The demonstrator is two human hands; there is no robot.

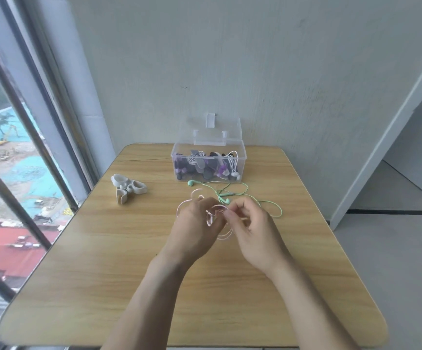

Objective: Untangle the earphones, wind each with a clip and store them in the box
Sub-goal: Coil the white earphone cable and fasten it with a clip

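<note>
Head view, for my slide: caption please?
Both hands work pink earphones near green earphones.

No text, label, brand, number or sign can be read on anything in view.
</note>
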